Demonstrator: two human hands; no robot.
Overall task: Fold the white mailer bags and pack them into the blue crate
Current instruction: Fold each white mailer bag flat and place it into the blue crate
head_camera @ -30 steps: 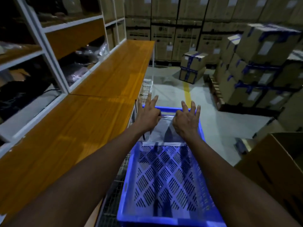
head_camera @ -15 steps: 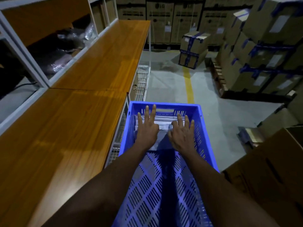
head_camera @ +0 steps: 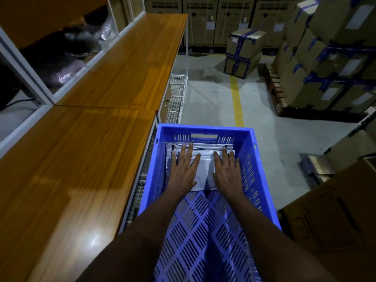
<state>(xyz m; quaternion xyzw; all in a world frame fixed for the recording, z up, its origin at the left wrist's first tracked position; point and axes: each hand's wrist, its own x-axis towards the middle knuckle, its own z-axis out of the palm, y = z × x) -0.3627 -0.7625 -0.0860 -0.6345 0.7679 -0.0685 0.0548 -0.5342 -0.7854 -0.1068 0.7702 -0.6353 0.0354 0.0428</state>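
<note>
At the far end of the blue crate (head_camera: 203,127), a small stack of folded white mailer bags (head_camera: 204,176) lies flat on the slatted bottom, its far edge just beside the far wall; several layered edges show there, so more than one bag is packed, though the exact count cannot be told. The left hand (head_camera: 183,173) and the right hand (head_camera: 228,173) rest palm-down on the top bag, side by side with a strip of white between them; the fingers (head_camera: 190,149) are straight and slightly spread, pressing rather than gripping, and hold nothing. This looks like the flattening of a bag just laid in. The near stretch of the crate shows only its perforated bottom, so by that measure the packing is at an early stage with much room left; how many bags remain to be folded cannot be judged from this view. The crate stands just right of the wooden desk (head_camera: 81,159); taped cardboard boxes (head_camera: 335,58) are stacked well apart, at the far right.
</note>
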